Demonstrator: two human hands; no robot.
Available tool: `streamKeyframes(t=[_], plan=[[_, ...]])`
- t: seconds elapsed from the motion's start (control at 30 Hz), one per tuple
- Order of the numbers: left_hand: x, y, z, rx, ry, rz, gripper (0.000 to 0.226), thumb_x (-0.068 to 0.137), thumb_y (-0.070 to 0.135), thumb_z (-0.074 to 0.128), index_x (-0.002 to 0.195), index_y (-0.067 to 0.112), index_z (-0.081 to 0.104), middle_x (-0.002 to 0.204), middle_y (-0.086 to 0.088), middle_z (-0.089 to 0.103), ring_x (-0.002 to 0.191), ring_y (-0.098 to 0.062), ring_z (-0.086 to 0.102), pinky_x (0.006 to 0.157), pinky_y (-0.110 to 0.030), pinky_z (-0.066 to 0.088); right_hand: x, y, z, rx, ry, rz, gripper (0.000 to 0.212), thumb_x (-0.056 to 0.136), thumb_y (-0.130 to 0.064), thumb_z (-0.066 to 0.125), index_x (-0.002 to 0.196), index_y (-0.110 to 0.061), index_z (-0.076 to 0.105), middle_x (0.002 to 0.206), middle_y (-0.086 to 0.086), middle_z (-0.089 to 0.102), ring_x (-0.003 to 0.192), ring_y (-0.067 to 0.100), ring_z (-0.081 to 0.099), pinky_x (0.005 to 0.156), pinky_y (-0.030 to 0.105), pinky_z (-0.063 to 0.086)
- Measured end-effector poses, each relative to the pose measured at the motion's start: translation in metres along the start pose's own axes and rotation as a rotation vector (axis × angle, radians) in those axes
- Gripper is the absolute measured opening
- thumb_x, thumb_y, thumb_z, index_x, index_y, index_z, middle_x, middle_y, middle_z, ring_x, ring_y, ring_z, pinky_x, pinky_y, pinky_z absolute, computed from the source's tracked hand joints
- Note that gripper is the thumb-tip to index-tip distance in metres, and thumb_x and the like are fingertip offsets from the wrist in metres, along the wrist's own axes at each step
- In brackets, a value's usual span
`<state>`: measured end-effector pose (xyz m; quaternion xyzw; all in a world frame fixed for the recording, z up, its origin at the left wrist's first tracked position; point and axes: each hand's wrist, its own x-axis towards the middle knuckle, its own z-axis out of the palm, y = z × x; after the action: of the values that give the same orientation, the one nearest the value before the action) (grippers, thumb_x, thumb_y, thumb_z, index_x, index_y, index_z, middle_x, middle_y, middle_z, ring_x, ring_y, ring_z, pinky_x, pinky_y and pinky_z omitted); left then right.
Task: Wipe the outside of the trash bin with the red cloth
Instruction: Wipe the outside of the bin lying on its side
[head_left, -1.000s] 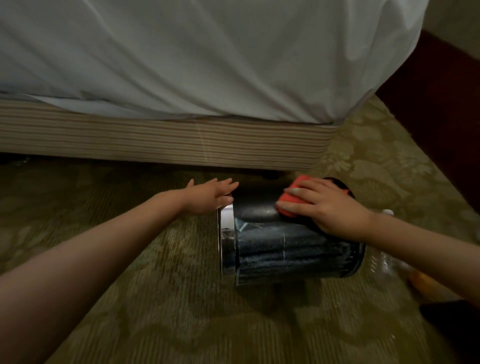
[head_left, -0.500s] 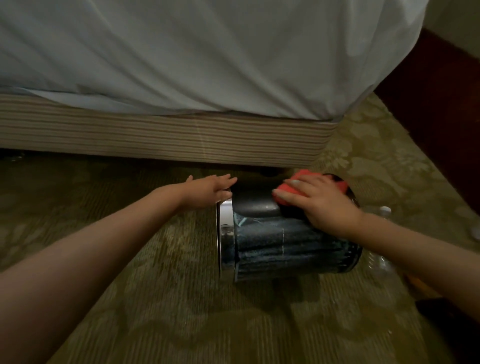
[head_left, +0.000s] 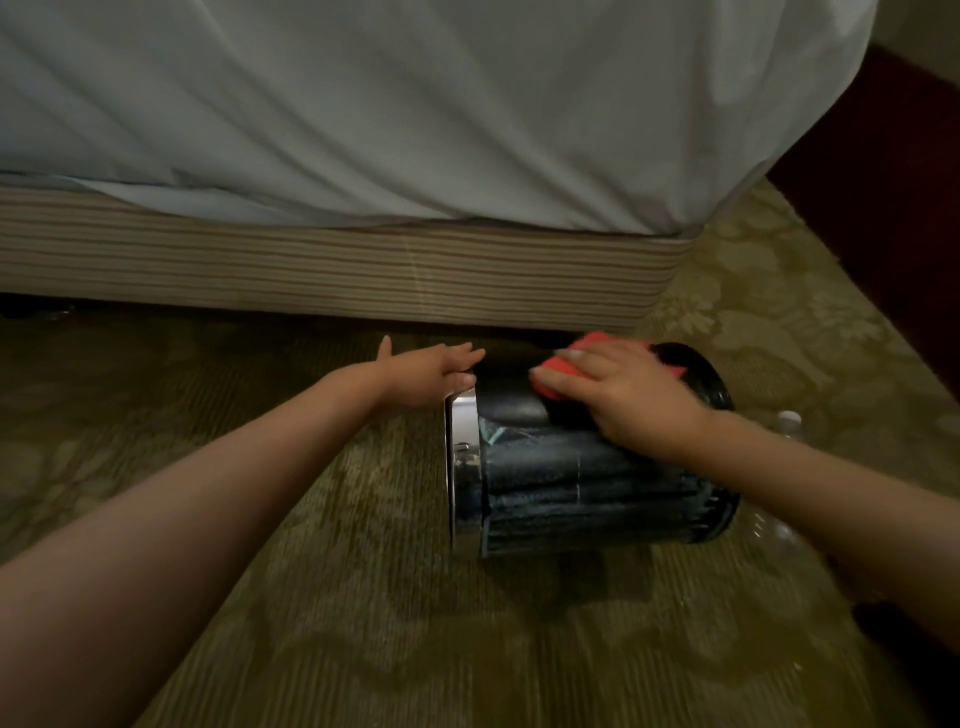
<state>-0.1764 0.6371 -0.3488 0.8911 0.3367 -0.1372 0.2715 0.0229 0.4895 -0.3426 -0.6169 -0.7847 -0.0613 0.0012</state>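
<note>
Head view: right hand presses red cloth onto ribbed trash bin.

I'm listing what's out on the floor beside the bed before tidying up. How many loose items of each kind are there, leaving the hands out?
Trash bin: 1
Red cloth: 1
Clear plastic bottle: 1
Total: 3
Dark shape at the lower right: too unclear to count.
</note>
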Motion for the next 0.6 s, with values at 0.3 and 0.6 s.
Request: streamKeyframes(t=[0.3, 0.6], plan=[[0.003, -0.006, 0.006, -0.056, 0.02, -0.007, 0.048, 0.099, 0.04, 0.03, 0.146, 0.039, 0.016, 0.156, 0.014, 0.008, 0.144, -0.015, 0.005, 0.106, -0.061, -0.012, -0.006, -0.012, 0.003, 0.031, 0.082, -0.227, 0.058, 0.071, -0.012, 0.078, 0.126, -0.02, 0.059, 0.128, 0.017, 0.058, 0.117, 0.038, 0.055, 0.095, 0.056, 0.042], [0.005, -0.004, 0.002, -0.079, 0.02, -0.036, 0.049, 0.099, 0.041, 0.03, 0.146, 0.036, 0.017, 0.156, 0.013, 0.008, 0.144, -0.016, 0.006, 0.107, -0.062, -0.009, 0.013, -0.058, 0.012, -0.012, 0.076, -0.117, 0.059, 0.072, -0.019, 0.076, 0.128, -0.02, 0.057, 0.126, 0.017, 0.059, 0.115, 0.039, 0.055, 0.097, 0.053, 0.04]])
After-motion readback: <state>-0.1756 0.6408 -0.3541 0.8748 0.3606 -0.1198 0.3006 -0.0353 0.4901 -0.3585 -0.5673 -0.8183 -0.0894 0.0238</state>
